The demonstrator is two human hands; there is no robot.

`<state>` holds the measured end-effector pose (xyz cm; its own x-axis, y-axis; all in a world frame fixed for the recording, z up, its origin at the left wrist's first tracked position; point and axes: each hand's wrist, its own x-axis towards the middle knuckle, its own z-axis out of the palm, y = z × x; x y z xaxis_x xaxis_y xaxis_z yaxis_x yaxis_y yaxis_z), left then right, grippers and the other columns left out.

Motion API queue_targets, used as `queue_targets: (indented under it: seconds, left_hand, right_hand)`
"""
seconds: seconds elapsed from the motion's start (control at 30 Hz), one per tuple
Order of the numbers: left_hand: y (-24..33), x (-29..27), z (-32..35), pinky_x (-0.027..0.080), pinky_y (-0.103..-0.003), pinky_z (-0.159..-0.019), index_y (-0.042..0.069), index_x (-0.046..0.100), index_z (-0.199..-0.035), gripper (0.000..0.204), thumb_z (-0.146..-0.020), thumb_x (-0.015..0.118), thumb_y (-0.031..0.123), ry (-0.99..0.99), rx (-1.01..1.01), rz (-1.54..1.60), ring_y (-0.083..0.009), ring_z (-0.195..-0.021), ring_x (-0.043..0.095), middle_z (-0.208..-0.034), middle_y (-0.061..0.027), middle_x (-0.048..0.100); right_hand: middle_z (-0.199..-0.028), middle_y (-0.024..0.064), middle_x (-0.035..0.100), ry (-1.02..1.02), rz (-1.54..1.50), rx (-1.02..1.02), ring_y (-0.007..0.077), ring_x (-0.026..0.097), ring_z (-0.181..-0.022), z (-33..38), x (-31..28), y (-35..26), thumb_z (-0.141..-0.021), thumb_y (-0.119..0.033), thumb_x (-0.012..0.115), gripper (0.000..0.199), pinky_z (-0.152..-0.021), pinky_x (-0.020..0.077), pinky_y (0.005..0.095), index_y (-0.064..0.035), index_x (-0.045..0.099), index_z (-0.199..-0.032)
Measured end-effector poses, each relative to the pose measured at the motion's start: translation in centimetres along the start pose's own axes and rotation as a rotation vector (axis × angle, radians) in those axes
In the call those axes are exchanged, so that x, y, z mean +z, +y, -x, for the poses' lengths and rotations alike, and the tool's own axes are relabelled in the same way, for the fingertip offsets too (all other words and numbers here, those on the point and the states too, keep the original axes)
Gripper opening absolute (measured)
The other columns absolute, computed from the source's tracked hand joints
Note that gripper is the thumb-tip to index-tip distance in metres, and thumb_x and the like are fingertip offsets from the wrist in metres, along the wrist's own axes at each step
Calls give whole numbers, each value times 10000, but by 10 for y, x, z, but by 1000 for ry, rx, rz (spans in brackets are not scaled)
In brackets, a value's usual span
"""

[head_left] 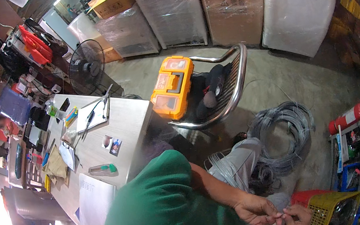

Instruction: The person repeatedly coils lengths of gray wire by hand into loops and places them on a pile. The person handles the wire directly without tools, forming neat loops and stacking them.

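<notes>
My left hand (255, 210) and my right hand (297, 219) meet at the lower right, over my lap. Their fingertips pinch together on something thin, apparently a piece of grey wire, though it is too small to see clearly. My green sleeve (167, 208) fills the lower middle of the view. Loose strands of grey wire (224, 165) lie across my grey trouser leg. A large coil of the same wire (286, 129) rests on the concrete floor just beyond my knee.
A yellow toolbox (172, 87) sits on a metal chair (235, 85) ahead. To the left is a table (130, 120) with papers, pens and a green-capped tube. A yellow basket (332, 209), a red cylinder (346, 118), a standing fan (87, 69) and wrapped cartons surround me.
</notes>
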<state>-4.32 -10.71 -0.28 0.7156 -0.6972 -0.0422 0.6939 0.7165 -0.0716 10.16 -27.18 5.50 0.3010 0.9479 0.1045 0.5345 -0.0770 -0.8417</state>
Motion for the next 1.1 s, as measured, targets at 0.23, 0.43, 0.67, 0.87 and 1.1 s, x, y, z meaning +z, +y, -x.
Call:
queue_targets:
  seconds: [0.23, 0.43, 0.67, 0.87, 1.1]
  left_hand:
    - [31, 44, 0, 440, -256, -529, 2, 588, -988, 227, -996, 540, 223, -334, 159, 74, -76, -493, 399, -630, 35, 440]
    - [110, 103, 28, 457, -319, -584, 60, 571, -903, 309, -986, 568, 358, -277, 873, -665, -94, -523, 402, -574, 39, 410]
    - [100, 38, -17, 495, -456, -716, -18, 628, -968, 105, -917, 577, 58, 183, 895, -2099, -408, -820, 616, -861, -205, 623]
    - [102, 14, -22, 481, -471, -695, -35, 606, -920, 85, -855, 581, 14, 325, 599, -2197, -424, -772, 605, -788, -223, 567]
    - [80, 3, -19, 484, -479, -726, -55, 608, -912, 241, -965, 518, 162, 419, 248, -1996, -430, -810, 622, -776, -242, 594]
  right_hand:
    - [-1097, 195, 680, 482, -395, 549, 283, 645, -1012, 44, 30, 78, -910, -366, 688, 399, -916, 479, 382, -48, 674, -1150]
    - [-844, 153, 668, 496, -281, 644, 272, 630, -771, 31, 100, 130, -967, -240, 557, 302, -724, 466, 390, 36, 668, -1023]
    - [-811, 179, 645, 311, 153, 310, 362, 637, -727, 26, 83, 36, -917, -125, 631, 149, -667, 494, 412, 20, 657, -894]
    - [-763, 138, 626, 439, 381, 373, 349, 617, -653, 17, 52, 5, -878, -168, 691, 144, -574, 481, 415, -30, 668, -913]
    - [-706, 88, 584, 438, 545, 268, 291, 592, -589, 18, 39, 12, -817, -234, 748, 193, -523, 460, 388, -66, 674, -876]
